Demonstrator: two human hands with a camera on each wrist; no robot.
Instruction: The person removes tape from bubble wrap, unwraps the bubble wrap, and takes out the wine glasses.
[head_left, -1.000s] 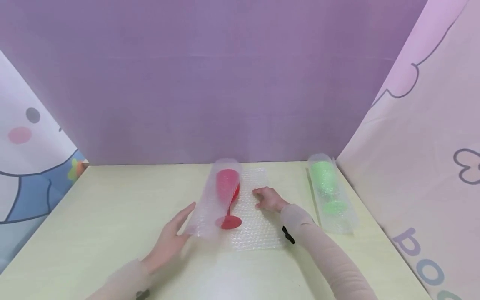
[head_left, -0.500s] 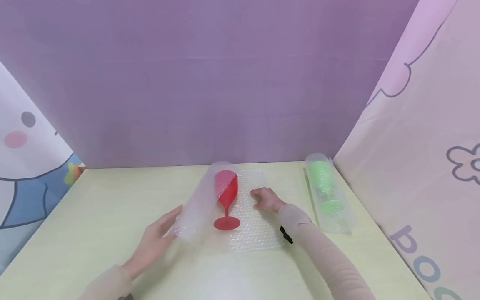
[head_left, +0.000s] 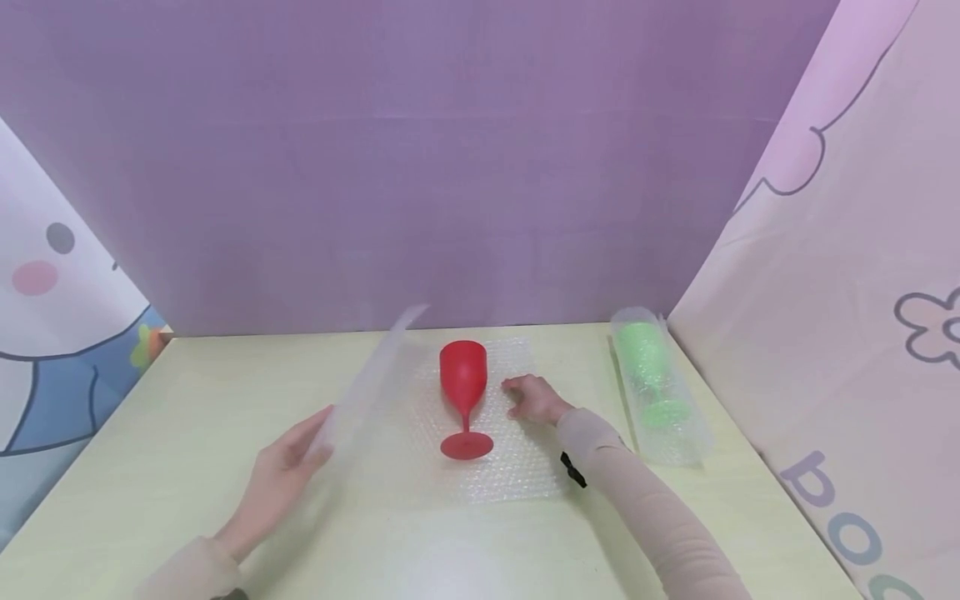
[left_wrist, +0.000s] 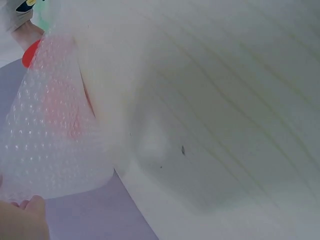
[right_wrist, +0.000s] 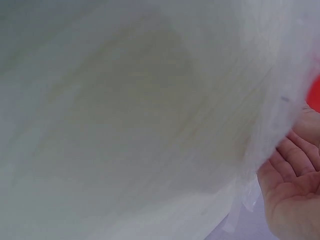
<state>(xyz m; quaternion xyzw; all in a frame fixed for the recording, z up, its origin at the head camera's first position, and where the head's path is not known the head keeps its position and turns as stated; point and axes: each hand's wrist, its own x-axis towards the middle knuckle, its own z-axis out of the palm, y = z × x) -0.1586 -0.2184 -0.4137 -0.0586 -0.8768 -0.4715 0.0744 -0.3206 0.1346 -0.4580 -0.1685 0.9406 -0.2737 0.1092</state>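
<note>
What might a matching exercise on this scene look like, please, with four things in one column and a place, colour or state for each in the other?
Column one:
1. Left hand
2. Green goblet
3. Backdrop
4. Red goblet

Column two:
A. Purple
B. Holding up one side of the bubble wrap
C. Uncovered, near the middle of the table
D. Wrapped, towards the table's right edge

Right pairs: 1-B, 2-D, 3-A, 4-C.
</note>
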